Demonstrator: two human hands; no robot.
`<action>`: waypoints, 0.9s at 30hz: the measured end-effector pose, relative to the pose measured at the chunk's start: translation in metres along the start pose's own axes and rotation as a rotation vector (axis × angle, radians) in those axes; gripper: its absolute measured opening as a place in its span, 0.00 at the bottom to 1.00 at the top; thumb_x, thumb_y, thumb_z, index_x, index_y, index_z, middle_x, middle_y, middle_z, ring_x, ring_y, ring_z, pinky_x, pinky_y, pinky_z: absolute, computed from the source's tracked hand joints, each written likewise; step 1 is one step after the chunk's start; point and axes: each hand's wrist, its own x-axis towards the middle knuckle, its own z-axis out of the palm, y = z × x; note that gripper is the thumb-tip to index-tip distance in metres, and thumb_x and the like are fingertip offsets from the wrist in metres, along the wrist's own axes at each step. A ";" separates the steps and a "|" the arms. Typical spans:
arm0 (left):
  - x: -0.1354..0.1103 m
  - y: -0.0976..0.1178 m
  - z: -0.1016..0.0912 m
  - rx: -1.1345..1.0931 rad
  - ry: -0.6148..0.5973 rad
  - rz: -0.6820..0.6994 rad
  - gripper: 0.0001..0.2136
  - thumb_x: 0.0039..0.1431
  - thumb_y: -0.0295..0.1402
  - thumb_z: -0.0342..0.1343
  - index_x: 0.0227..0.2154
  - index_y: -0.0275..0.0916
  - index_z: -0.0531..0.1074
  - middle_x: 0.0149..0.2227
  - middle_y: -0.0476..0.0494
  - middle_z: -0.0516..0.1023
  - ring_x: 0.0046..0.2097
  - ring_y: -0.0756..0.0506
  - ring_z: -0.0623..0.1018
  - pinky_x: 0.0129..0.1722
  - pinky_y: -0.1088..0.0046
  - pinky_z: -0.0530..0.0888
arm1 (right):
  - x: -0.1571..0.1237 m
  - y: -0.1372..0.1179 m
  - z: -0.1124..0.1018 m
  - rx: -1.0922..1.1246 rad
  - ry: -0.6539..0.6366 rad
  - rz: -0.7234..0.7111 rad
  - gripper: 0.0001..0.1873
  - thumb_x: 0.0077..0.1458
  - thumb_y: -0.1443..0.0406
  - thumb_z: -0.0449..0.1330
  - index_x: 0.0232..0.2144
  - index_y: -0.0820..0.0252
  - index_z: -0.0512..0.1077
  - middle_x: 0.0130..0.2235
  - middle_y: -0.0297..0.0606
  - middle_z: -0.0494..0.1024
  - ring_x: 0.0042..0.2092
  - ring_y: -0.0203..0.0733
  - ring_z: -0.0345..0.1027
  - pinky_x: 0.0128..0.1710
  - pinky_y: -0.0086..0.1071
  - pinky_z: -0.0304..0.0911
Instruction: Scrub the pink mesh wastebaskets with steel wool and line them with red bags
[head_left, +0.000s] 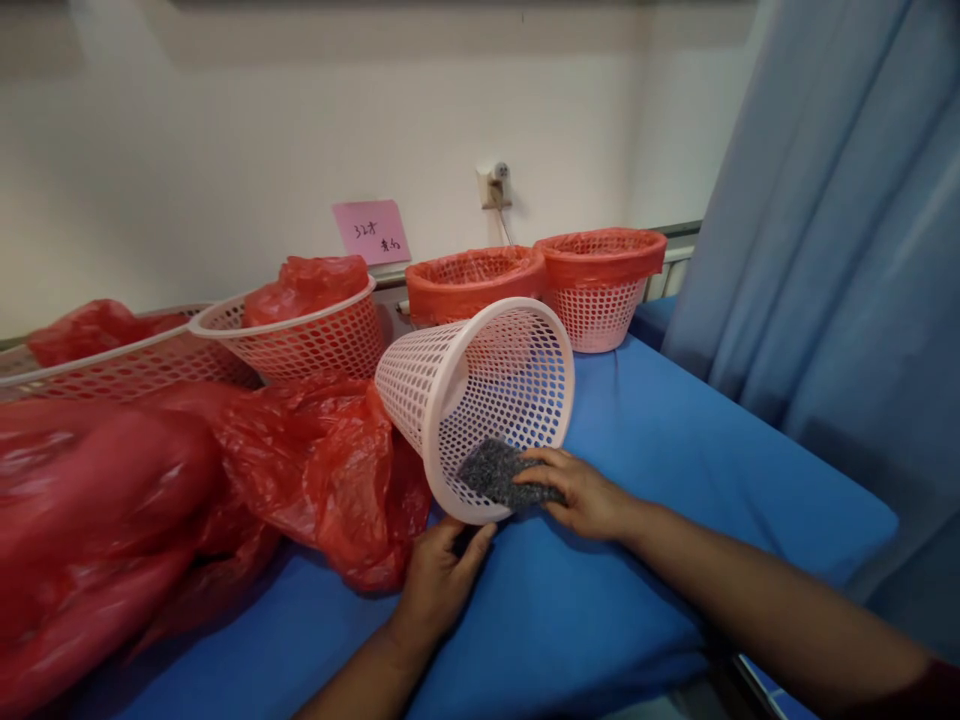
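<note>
A pale plastic mesh wastebasket (pixel 499 400) lies on its side with its open mouth turned toward me. My left hand (pixel 442 570) holds the lower front rim, its thumb showing at the edge and its other fingers partly hidden beneath the basket. In my right hand (pixel 581 495) is a dark grey, speckled cloth (pixel 491 472), which reaches over the lower rim into the basket's mouth. A heap of red plastic bags (pixel 322 470) lies against the basket's left side.
Two baskets with red liners folded over their rims, one at the right (pixel 600 290) and one beside it (pixel 476 285), stand at the back. Another basket (pixel 315 340) holds red plastic. Blue sheeting (pixel 675 450) covers the surface; a blue curtain (pixel 825 220) hangs right.
</note>
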 end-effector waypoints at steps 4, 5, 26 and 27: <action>-0.003 -0.003 -0.006 -0.001 0.119 0.003 0.09 0.63 0.39 0.60 0.37 0.39 0.80 0.35 0.44 0.85 0.35 0.44 0.84 0.38 0.70 0.80 | 0.004 0.008 -0.007 -0.101 0.031 0.072 0.32 0.51 0.78 0.58 0.58 0.54 0.71 0.63 0.45 0.68 0.62 0.48 0.65 0.62 0.46 0.64; -0.004 -0.003 -0.009 0.000 0.185 0.009 0.09 0.62 0.39 0.60 0.35 0.39 0.79 0.33 0.46 0.84 0.34 0.45 0.83 0.37 0.71 0.80 | 0.005 0.015 -0.013 -0.183 0.074 0.138 0.31 0.51 0.78 0.58 0.57 0.55 0.71 0.62 0.46 0.69 0.60 0.49 0.66 0.61 0.48 0.64; -0.004 0.000 -0.010 -0.010 0.229 0.007 0.09 0.60 0.39 0.62 0.35 0.38 0.79 0.32 0.47 0.83 0.33 0.46 0.82 0.36 0.73 0.79 | 0.002 0.025 -0.018 -0.292 0.164 0.269 0.31 0.51 0.80 0.57 0.56 0.55 0.72 0.62 0.47 0.68 0.59 0.52 0.66 0.60 0.53 0.64; -0.004 -0.001 -0.007 -0.013 0.177 -0.002 0.09 0.60 0.39 0.62 0.36 0.38 0.80 0.33 0.46 0.84 0.34 0.46 0.82 0.37 0.72 0.80 | 0.001 0.019 -0.013 -0.237 0.122 0.214 0.31 0.51 0.80 0.58 0.56 0.54 0.72 0.62 0.46 0.69 0.59 0.51 0.66 0.60 0.51 0.63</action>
